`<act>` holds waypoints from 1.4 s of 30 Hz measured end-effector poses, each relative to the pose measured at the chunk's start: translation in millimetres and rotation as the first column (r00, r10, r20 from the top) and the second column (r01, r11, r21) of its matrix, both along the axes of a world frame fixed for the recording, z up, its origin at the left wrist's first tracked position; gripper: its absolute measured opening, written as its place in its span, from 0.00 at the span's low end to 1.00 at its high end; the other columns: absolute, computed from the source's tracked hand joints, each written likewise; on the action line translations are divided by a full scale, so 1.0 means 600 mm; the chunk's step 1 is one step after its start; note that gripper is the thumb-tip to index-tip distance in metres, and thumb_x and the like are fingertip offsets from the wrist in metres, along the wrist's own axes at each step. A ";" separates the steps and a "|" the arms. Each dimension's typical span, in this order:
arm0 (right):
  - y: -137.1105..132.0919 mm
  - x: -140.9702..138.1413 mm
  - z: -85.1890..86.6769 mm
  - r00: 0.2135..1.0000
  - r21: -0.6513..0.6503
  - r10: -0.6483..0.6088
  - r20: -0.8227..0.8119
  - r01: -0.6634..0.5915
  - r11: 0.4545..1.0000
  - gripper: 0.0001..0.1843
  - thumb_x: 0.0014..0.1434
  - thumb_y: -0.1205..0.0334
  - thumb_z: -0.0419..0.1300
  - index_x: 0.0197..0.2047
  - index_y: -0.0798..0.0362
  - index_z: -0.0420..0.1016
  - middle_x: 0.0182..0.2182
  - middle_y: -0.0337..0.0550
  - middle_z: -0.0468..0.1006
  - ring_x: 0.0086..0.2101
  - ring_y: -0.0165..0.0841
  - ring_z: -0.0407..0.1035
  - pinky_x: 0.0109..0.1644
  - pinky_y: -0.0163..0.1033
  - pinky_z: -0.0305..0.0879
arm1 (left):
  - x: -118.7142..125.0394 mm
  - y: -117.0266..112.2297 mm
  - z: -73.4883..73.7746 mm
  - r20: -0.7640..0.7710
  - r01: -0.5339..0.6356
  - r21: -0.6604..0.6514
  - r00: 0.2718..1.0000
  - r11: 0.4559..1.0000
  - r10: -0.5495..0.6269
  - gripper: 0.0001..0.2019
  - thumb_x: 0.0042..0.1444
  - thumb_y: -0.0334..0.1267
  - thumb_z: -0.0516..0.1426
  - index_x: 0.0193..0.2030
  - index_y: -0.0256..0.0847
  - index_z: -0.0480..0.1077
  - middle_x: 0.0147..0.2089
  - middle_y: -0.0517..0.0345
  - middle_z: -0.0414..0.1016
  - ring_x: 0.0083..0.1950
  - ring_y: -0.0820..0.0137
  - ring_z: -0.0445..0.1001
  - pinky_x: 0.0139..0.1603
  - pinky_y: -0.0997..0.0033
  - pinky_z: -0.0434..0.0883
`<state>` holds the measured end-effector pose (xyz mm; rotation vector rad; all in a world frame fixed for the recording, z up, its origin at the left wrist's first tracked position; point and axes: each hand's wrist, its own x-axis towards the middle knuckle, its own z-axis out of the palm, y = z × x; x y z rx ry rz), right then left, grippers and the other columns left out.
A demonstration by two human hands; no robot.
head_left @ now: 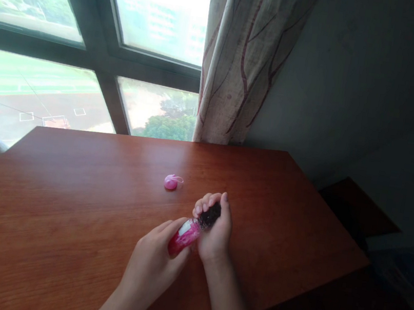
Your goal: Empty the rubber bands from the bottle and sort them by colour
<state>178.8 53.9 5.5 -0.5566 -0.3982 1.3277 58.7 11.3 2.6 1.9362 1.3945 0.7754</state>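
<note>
My left hand is closed round a small clear bottle that looks pink and red, with a pale patch on its side. The bottle is tilted, its upper end pointing right toward my right hand. The fingers of that hand are curled round a dark, speckled, rough-looking clump; its kind is not clear. The bottle's end meets or nearly meets the clump, and I cannot tell whether they touch. Beyond both hands, a pink cap-like piece with a thin loop rests on the table.
The brown wooden table reaches up to a window with a dark frame. A patterned curtain hangs behind its far edge, beside a grey wall. The table's right edge drops off to a dark area.
</note>
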 end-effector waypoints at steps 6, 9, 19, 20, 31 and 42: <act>-0.004 0.000 0.000 0.996 0.091 0.022 0.083 -0.030 0.995 0.18 0.63 0.52 0.57 0.26 0.53 0.67 0.25 0.36 0.65 0.26 0.28 0.62 0.30 0.33 0.57 | 0.001 0.001 0.000 0.039 -0.018 -0.017 0.999 1.000 0.019 0.13 0.54 0.33 0.55 0.47 0.44 0.71 0.43 0.56 0.78 0.43 0.64 0.76 0.44 0.69 0.70; -0.007 0.000 -0.003 0.986 0.138 0.016 0.165 -0.040 0.990 0.11 0.61 0.58 0.60 0.29 0.53 0.69 0.26 0.37 0.67 0.28 0.28 0.63 0.32 0.34 0.58 | 0.001 0.003 0.001 0.066 -0.021 -0.033 0.998 0.999 0.023 0.13 0.54 0.33 0.55 0.47 0.44 0.71 0.43 0.56 0.78 0.43 0.65 0.76 0.44 0.70 0.70; -0.009 0.004 -0.006 0.955 0.148 0.023 0.295 -0.070 0.987 0.11 0.52 0.72 0.62 0.39 0.52 0.75 0.30 0.36 0.72 0.33 0.28 0.67 0.40 0.35 0.64 | 0.001 0.004 0.000 0.151 -0.015 -0.058 0.988 0.998 0.024 0.15 0.54 0.33 0.56 0.49 0.43 0.71 0.45 0.57 0.79 0.43 0.65 0.77 0.44 0.70 0.70; -0.008 0.004 -0.007 0.955 0.137 0.018 0.295 -0.062 0.989 0.11 0.52 0.73 0.62 0.39 0.52 0.75 0.30 0.37 0.73 0.33 0.29 0.68 0.40 0.35 0.65 | 0.001 0.004 0.000 0.154 -0.015 -0.058 0.988 0.998 0.024 0.15 0.54 0.33 0.56 0.49 0.43 0.72 0.44 0.57 0.79 0.43 0.65 0.77 0.44 0.70 0.70; -0.006 0.006 -0.007 0.974 0.097 0.029 0.224 -0.052 0.994 0.10 0.52 0.74 0.61 0.36 0.51 0.78 0.28 0.37 0.74 0.31 0.29 0.70 0.36 0.34 0.64 | 0.002 0.002 0.009 0.228 0.017 -0.057 0.974 0.998 -0.003 0.15 0.54 0.31 0.57 0.49 0.42 0.72 0.45 0.56 0.78 0.44 0.65 0.77 0.45 0.70 0.70; -0.011 0.004 0.002 0.979 0.153 0.031 0.203 -0.063 0.986 0.04 0.53 0.66 0.60 0.34 0.52 0.76 0.27 0.38 0.71 0.30 0.30 0.65 0.35 0.35 0.61 | 0.003 0.003 0.008 0.199 -0.003 -0.065 0.980 0.998 0.016 0.14 0.55 0.34 0.57 0.48 0.41 0.73 0.44 0.54 0.80 0.44 0.64 0.78 0.45 0.69 0.72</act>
